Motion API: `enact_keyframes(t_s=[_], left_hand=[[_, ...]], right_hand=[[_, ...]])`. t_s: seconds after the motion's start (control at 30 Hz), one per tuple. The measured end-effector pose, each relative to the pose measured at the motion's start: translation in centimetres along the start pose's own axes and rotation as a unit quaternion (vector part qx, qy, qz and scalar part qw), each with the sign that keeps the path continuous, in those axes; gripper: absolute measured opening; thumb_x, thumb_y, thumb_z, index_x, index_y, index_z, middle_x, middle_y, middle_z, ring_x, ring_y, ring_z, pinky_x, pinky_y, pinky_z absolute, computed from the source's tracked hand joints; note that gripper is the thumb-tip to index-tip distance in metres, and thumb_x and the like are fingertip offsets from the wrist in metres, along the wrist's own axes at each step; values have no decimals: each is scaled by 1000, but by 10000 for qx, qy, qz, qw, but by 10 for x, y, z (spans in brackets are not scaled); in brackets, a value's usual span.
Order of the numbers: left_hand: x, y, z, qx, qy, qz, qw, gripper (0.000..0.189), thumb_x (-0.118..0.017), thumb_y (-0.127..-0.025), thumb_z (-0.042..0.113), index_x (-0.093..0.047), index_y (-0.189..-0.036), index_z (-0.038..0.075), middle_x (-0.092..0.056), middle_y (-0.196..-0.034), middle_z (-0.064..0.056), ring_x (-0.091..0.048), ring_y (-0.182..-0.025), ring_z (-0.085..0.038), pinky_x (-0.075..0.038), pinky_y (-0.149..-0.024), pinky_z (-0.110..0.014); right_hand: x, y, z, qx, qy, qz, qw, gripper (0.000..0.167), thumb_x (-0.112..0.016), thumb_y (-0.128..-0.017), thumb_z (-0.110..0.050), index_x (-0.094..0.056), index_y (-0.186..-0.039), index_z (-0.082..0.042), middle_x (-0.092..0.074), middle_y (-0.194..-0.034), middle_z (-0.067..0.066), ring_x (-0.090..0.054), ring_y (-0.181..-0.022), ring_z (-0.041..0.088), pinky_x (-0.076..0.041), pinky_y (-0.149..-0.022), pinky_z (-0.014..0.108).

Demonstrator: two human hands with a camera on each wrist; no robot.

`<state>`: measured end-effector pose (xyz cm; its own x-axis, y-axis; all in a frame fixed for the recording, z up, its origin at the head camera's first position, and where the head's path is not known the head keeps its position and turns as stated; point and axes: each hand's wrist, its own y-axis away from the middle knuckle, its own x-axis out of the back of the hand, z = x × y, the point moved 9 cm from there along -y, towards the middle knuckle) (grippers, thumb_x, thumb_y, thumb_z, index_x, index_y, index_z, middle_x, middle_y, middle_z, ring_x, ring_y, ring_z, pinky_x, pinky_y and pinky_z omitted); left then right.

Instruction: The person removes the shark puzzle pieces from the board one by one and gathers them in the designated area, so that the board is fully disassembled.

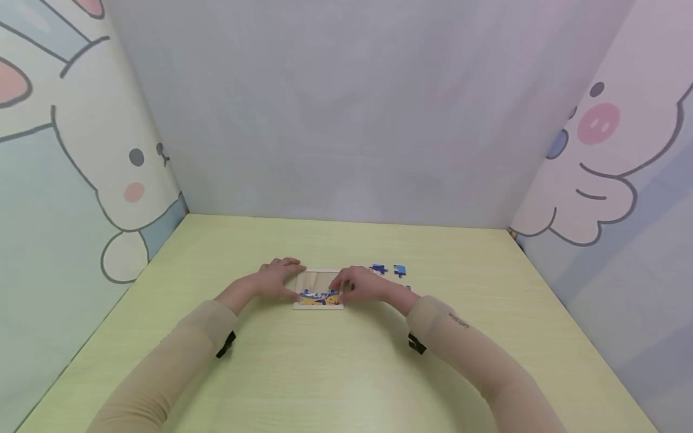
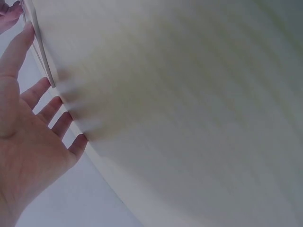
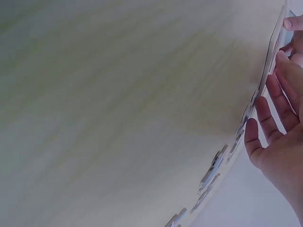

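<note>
A shallow wooden puzzle tray (image 1: 318, 307) with a pale rim lies flat on the table. Along its near side sits a row of printed jigsaw pieces (image 1: 314, 297) in blue, white and yellow; bare wood shows behind them. My left hand (image 1: 275, 279) rests against the tray's left side, thumb near the front corner and fingers spread toward the back; its straight fingers also show in the left wrist view. Over the tray's right side, my right hand (image 1: 361, 284) touches the right end of the row with its fingertips. Whether a piece is under them is hidden.
Loose jigsaw pieces (image 1: 400, 270) lie on the table (image 1: 335, 367) right of the tray, some partly behind my right hand. In the right wrist view, several loose pieces (image 3: 213, 168) lie along the table. A pale wall (image 1: 335, 120) stands at the back.
</note>
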<state>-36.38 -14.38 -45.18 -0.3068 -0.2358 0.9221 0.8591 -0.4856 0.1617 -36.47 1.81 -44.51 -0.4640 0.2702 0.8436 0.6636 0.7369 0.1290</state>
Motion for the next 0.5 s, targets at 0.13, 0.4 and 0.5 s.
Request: enact_keyframes(t_s=[0.13, 0.4, 0.5], left_hand=[[-1, -5, -5, -41, -17, -20, 10000, 81, -69, -80, 50, -37, -146, 16, -28, -152, -12, -24, -137, -41, -22, -105, -64], [-1, -4, -3, -16, -7, -33, 10000, 81, -69, -80, 50, -37, -146, 16, -28, -152, -12, -24, -138, -41, -21, -105, -65], [-2, -1, -1, -7, 14, -51, 10000, 80, -70, -80, 50, -37, -146, 16, -28, -152, -12, -24, -138, -41, -22, -105, -65]], right_hand=[[-3, -8, -2, 124, 295, -27, 9995, 33, -74, -83, -23, -68, -115, -20, -62, -103, -11, -55, -86, 4, -47, -77, 20], [-5, -9, -3, 39, 422, -58, 9991, 29, -74, -82, -25, -70, -110, -20, -59, -98, -11, -54, -85, 5, -47, -75, 19], [-6, -7, -3, 16, 419, -83, 9991, 30, -75, -82, -23, -69, -110, -19, -59, -98, -11, -54, -85, 5, -46, -76, 19]])
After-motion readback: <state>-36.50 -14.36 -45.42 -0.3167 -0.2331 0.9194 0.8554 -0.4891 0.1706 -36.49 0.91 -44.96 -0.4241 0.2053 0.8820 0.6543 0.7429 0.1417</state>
